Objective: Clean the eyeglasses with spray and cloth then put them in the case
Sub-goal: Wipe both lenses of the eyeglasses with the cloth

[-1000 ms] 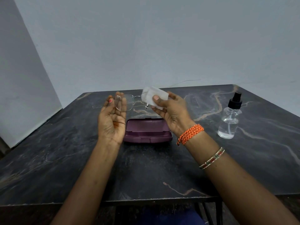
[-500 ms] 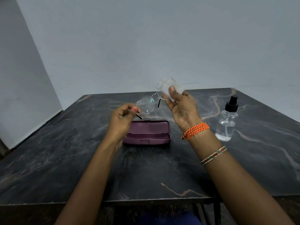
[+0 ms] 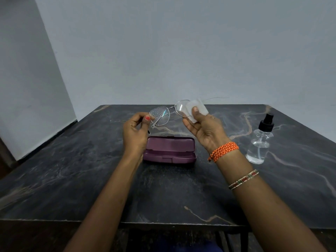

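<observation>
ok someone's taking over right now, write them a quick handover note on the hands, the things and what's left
Left hand: pinches the eyeglasses at the left lens's edge, above the table.
Right hand: presses the white cloth on the right lens.
Case: open on the table, below the hands.
Spray bottle: upright, to the right.
Done: lenses sprayed; droplets show on the left lens.
Left: wipe both lenses dry, put the glasses in the case.
</observation>
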